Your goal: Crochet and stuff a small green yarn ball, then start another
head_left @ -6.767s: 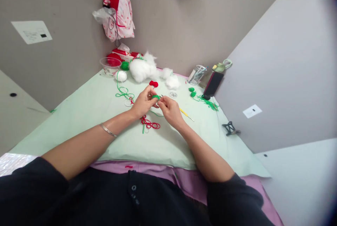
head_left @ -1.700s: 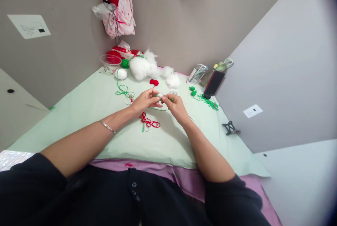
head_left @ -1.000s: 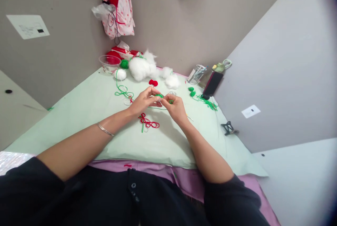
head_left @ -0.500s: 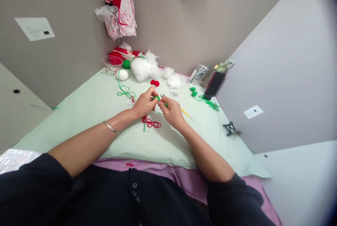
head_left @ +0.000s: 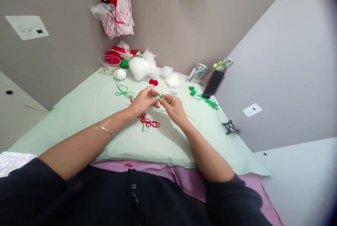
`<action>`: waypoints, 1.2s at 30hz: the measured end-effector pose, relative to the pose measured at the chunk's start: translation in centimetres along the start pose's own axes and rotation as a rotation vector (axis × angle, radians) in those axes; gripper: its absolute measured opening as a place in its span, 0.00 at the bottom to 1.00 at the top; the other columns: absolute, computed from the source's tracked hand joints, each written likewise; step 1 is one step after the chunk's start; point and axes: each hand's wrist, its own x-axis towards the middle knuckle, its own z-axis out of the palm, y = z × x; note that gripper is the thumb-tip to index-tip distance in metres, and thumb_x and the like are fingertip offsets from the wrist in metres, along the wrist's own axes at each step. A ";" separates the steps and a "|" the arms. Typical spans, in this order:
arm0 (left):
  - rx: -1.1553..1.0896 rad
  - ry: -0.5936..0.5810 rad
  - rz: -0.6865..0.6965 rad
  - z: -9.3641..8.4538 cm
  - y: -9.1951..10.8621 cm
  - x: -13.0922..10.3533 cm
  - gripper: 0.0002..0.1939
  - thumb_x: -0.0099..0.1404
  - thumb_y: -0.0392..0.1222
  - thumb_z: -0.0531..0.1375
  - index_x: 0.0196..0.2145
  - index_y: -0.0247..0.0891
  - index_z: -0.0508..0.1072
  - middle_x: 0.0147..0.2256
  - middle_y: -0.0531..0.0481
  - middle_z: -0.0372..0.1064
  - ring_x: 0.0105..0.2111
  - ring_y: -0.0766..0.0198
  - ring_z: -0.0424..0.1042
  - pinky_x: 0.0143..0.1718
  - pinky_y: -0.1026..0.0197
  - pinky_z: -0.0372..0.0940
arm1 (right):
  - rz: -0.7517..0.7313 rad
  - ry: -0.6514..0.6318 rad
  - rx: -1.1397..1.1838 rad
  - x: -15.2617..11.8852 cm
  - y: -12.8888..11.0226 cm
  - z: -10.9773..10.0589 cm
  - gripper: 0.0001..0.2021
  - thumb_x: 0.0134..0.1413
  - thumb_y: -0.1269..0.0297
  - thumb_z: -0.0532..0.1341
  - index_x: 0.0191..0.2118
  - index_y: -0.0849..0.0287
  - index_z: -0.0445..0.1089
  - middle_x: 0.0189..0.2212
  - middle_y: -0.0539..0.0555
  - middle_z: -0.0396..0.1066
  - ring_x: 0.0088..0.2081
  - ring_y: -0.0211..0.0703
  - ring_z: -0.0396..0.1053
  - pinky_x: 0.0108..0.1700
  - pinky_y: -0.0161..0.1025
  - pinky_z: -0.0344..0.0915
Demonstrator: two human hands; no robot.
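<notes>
My left hand (head_left: 146, 102) pinches a small green crochet piece (head_left: 158, 96) between thumb and fingertips. Thumb and forefinger of my right hand (head_left: 173, 109) close on the right edge of the same piece. A green strand (head_left: 160, 109) runs below my fingers. A pointed grey tip and a bit of green show by the right fingers, perhaps scissors (head_left: 163, 95); whether held or lying there I cannot tell. A yellow-handled crochet hook (head_left: 189, 115) lies right of my right hand. Red yarn (head_left: 150, 121) lies in loops nearer my body, and a red crocheted bow (head_left: 153, 82) sits just beyond my hands.
White stuffing (head_left: 142, 68) is heaped at the back, beside a clear tub (head_left: 110, 65) and a white yarn ball (head_left: 120, 74). At right stand a pen holder (head_left: 197, 73), a phone (head_left: 213, 82), green yarn (head_left: 210, 103) and a black claw clip (head_left: 230, 127). A spotted bag (head_left: 123, 15) hangs behind.
The view has shifted slightly. My left fingers have spread a little around the green piece, and my right hand has turned slightly; both still pinch it.
</notes>
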 end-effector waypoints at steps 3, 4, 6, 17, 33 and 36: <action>0.021 0.078 0.026 0.5 -0.7 0.4 0.11 0.57 0.28 0.62 0.34 0.38 0.65 0.28 0.59 0.67 0.23 0.71 0.72 0.27 0.66 0.69 | -0.016 -0.013 -0.019 -0.5 -0.5 0.8 0.09 0.57 0.61 0.58 0.28 0.56 0.68 0.22 0.47 0.66 0.27 0.39 0.60 0.33 0.37 0.55; 0.025 0.098 0.033 0.6 -0.9 0.5 0.11 0.57 0.27 0.61 0.34 0.38 0.65 0.28 0.59 0.66 0.23 0.72 0.70 0.26 0.68 0.68 | -0.019 -0.013 -0.022 -0.7 -0.6 1.0 0.08 0.57 0.62 0.57 0.29 0.56 0.69 0.23 0.48 0.68 0.28 0.40 0.62 0.35 0.37 0.56; 0.025 0.121 0.038 0.7 -1.0 0.6 0.11 0.56 0.26 0.60 0.34 0.38 0.66 0.29 0.59 0.65 0.24 0.73 0.70 0.26 0.68 0.68 | -0.015 -0.010 -0.024 -0.7 -0.6 1.3 0.07 0.57 0.62 0.57 0.30 0.56 0.69 0.24 0.49 0.70 0.28 0.41 0.63 0.35 0.37 0.58; -0.054 -0.010 0.028 0.1 0.5 -0.2 0.09 0.62 0.38 0.64 0.38 0.37 0.67 0.36 0.53 0.70 0.37 0.65 0.77 0.43 0.53 0.77 | 0.025 0.033 0.029 0.6 0.5 -0.1 0.14 0.56 0.54 0.60 0.26 0.57 0.67 0.19 0.45 0.61 0.24 0.36 0.56 0.30 0.36 0.51; -0.020 0.088 0.047 0.7 -0.1 -0.2 0.07 0.62 0.38 0.62 0.37 0.37 0.67 0.31 0.55 0.70 0.30 0.66 0.75 0.37 0.56 0.77 | 0.072 -0.029 0.204 0.1 -0.4 0.7 0.13 0.55 0.53 0.58 0.27 0.56 0.65 0.21 0.46 0.62 0.25 0.36 0.55 0.29 0.35 0.55; -0.022 0.065 0.093 0.6 0.4 -0.6 0.11 0.62 0.42 0.64 0.41 0.37 0.70 0.37 0.50 0.73 0.37 0.63 0.77 0.45 0.52 0.76 | 0.068 -0.017 0.244 0.4 0.1 0.3 0.15 0.56 0.50 0.59 0.28 0.56 0.66 0.24 0.47 0.65 0.25 0.36 0.54 0.28 0.35 0.55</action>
